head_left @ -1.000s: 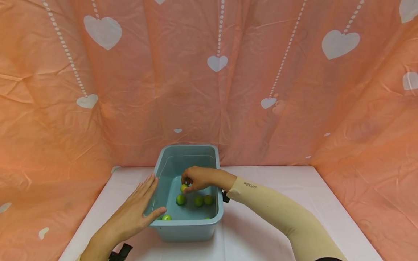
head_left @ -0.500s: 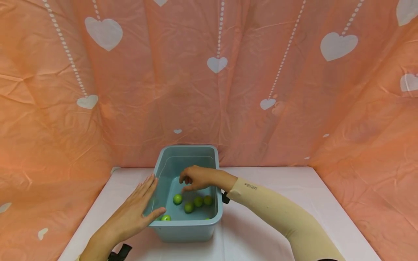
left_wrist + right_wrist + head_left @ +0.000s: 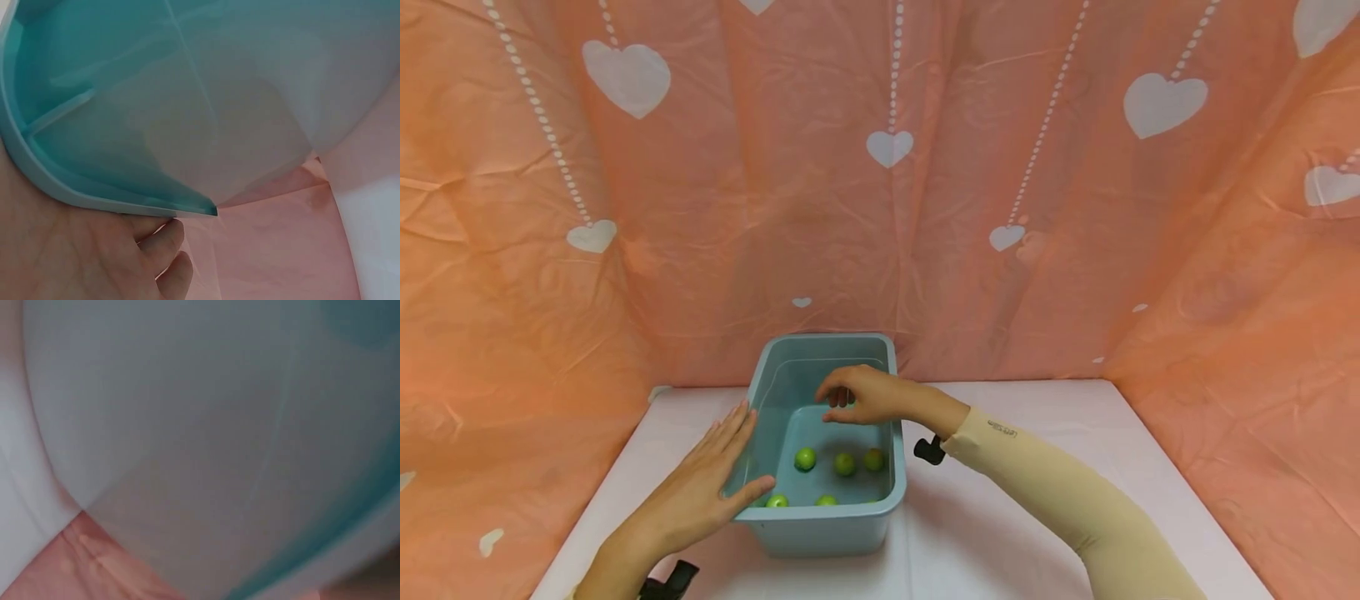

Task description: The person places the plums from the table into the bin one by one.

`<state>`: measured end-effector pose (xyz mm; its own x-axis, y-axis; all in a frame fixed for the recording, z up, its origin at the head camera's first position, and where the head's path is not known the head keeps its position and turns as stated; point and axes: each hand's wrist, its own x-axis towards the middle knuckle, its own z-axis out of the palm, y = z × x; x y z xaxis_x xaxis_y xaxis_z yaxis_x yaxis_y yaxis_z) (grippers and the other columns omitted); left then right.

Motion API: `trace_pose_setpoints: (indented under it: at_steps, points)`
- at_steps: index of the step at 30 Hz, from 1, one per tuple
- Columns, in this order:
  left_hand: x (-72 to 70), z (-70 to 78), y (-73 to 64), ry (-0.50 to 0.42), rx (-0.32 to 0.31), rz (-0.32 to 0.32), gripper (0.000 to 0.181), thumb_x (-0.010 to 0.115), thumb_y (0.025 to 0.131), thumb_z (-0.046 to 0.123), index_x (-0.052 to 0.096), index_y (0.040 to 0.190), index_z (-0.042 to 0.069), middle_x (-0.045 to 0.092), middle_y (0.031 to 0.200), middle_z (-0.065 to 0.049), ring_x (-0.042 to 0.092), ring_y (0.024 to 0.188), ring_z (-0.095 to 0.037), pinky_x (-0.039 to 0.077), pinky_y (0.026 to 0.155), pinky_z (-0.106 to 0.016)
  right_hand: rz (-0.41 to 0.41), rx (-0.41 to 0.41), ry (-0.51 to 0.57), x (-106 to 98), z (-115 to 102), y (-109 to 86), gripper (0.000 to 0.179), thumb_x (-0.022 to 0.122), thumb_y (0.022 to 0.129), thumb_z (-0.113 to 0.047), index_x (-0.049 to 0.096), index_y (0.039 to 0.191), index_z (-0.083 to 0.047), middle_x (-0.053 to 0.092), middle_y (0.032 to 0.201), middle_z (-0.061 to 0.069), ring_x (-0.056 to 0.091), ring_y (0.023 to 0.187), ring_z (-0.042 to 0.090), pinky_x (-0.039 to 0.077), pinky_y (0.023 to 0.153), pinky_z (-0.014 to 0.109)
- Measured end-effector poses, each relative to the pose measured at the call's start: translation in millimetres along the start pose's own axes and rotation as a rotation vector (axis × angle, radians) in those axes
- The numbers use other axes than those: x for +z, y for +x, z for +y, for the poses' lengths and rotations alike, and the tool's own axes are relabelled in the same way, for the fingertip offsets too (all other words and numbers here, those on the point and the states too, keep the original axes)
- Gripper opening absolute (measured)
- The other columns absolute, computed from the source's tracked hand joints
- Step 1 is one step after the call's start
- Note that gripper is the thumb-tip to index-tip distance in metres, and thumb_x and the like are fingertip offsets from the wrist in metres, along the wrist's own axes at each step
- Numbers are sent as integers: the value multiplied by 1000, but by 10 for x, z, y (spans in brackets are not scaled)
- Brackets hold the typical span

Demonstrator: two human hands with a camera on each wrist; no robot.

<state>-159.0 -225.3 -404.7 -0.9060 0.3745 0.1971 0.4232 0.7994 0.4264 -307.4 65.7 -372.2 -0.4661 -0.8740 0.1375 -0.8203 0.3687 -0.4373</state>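
Note:
A blue-grey plastic tub (image 3: 820, 512) stands on the table with several small round green fruits, perhaps limes, on its floor. One fruit (image 3: 805, 458) lies left of the middle; two others (image 3: 845, 464) (image 3: 873, 459) lie to its right. Close to the front wall, a fruit (image 3: 777, 501) and another (image 3: 826, 501) are partly hidden. My left hand (image 3: 696, 492) rests along the tub's left rim with fingers straight. Over the tub's right side hovers my right hand (image 3: 865, 396), fingers loosely bent, holding nothing. The right wrist view shows mostly blurred tub wall (image 3: 156, 412).
A white cloth covers the table (image 3: 1015, 483) around the tub. Behind and at both sides hangs an orange-pink curtain (image 3: 820, 208) with white hearts, the tub's far end close to it. Tub walls stand around the fruits.
My right hand has let go of a green fruit and lifted up, away from the tub floor. Some fruits have rolled, one to the front wall. The left hand stays at the rim.

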Motion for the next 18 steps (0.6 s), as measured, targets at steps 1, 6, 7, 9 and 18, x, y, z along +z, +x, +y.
trace_pose_setpoints:
  at_steps: [1, 6, 7, 9, 18]
  points:
    - [-3, -5, 1, 0, 0, -1, 95, 63, 104, 58, 24, 171, 4, 16, 179, -17, 14, 165, -40, 9, 135, -47, 12, -5, 3, -25, -3, -29, 28, 75, 103, -19, 74, 128, -5, 72, 112, 6, 69, 99, 17, 60, 89, 26]
    - [-22, -37, 24, -1, 19, 4, 92, 65, 105, 54, 26, 170, 3, 18, 178, -18, 16, 164, -42, -6, 131, -24, 73, -4, 60, -144, -9, -213, 28, 76, 102, -16, 74, 128, -6, 72, 114, 7, 67, 99, 14, 61, 90, 30]
    - [-31, -46, 31, 0, 26, 7, 91, 65, 105, 53, 26, 170, 3, 19, 178, -18, 17, 164, -42, -7, 129, -20, 83, 3, 70, -164, -9, -253, 29, 76, 102, -16, 74, 129, -6, 72, 114, 6, 67, 99, 13, 61, 91, 32]
    - [-53, -67, 46, -3, 36, 14, 88, 65, 106, 51, 28, 170, 4, 21, 177, -19, 19, 163, -44, -9, 127, -15, 113, 7, 76, -196, 0, -340, 30, 76, 102, -17, 74, 130, -6, 71, 115, 4, 66, 100, 11, 62, 92, 36]
    - [-142, -290, 95, -35, 19, 94, 74, 65, 108, 42, 36, 169, 11, 37, 171, -20, 29, 158, -49, 1, 135, -34, 270, 47, 41, -282, 68, -777, 29, 76, 102, -17, 74, 128, -6, 73, 112, 2, 66, 97, 18, 59, 88, 34]
